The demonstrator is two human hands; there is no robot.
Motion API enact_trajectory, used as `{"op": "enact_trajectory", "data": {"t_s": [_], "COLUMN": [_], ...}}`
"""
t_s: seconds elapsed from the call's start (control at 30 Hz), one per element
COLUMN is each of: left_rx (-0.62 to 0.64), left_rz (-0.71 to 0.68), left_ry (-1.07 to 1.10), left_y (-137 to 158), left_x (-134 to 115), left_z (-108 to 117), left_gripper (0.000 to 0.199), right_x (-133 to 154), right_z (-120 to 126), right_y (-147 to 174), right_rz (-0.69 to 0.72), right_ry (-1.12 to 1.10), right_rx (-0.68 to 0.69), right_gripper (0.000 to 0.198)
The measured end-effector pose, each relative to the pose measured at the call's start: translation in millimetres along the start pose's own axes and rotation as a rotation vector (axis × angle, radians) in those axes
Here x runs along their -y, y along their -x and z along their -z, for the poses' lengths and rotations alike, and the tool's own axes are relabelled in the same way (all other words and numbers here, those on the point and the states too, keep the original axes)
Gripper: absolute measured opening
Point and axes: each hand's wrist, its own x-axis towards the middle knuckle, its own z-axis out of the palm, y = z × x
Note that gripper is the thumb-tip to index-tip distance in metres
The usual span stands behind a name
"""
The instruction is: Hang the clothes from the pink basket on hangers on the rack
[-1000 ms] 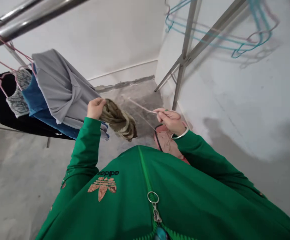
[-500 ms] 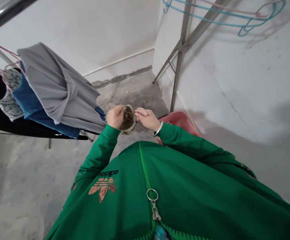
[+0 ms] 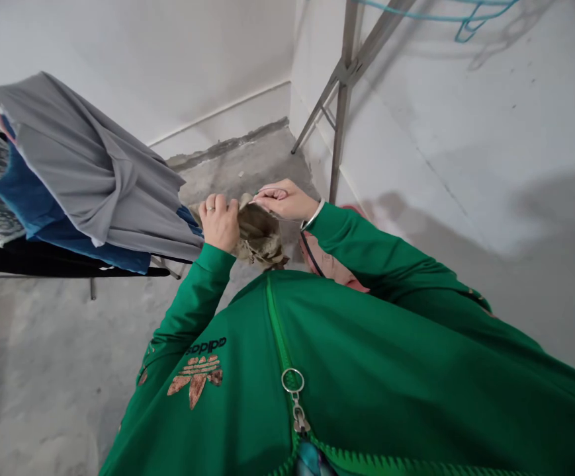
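Observation:
A khaki cloth garment (image 3: 260, 228) hangs bunched between my two hands, its opening facing up. My left hand (image 3: 219, 221) is closed on the garment's left edge, with a ring on one finger. At the garment's upper right edge, my right hand (image 3: 287, 200) is pinched around a thin pink wire hanger (image 3: 273, 190). Most of the hanger is hidden by my fingers and the cloth. A white bangle circles my right wrist.
To the left, a grey garment (image 3: 83, 158), a blue one (image 3: 34, 192) and others hang on pink hangers. Metal rack legs (image 3: 339, 125) stand by the right wall. Blue hangers (image 3: 470, 20) hang above. Pinkish cloth (image 3: 334, 261) lies below my right forearm.
The khaki garment is spread wider and more of it shows. My left hand has turned back-up on its edge; my right hand has risen slightly. The view has shifted.

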Motion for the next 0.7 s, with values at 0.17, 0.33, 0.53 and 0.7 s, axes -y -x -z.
{"op": "enact_trajectory", "data": {"t_s": [0.17,0.33,0.53,0.7], "left_rx": [0.201,-0.003,-0.114,-0.058], "left_rz": [-0.125,0.038,0.046,0.005], "left_ry": [0.192,0.417,0.641,0.637], "left_y": [-8,-9,3,21], "left_x": [7,33,40,35], "left_z": [-3,-2,22,41], "left_gripper": [0.028,0.019,0.012,0.016], "right_x": [7,14,-58,-106], "right_z": [24,23,-46,-62], "right_y": [-9,33,71,39], "right_rz": [0.126,0.385,-0.144,-0.454], "right_ry": [0.090,0.375,0.455,0.205], "right_rx": [-0.021,-0.618,-0.367,-0.247], "right_gripper": [0.027,0.020,0.033,0.021]}}
